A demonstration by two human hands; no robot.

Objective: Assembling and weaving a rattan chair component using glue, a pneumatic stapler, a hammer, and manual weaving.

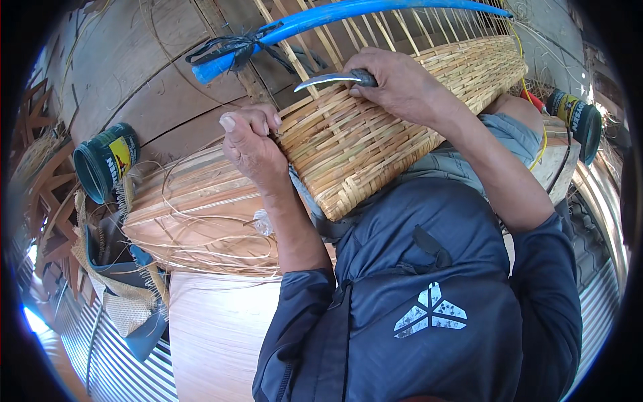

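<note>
Knife handle (365, 78) half-hidden by right fingers (365, 60)

Place: a makeshift basket-weaving workshop, by the look of it
Basket (375, 134): 1, partly woven, bare stakes standing beyond the woven wall
Knife (333, 80): 1, with a curved blade, in use as a hand tool
Loose strips (201, 258): a tangle of thin pieces at the left
Wooden boards (167, 80): wide and plain, strewn with stray fibres
Tubs: 2 dark ones, a left tub (94, 171) and a right tub (589, 130)
Corrugated sheet (127, 365): ridged, lower left
</note>
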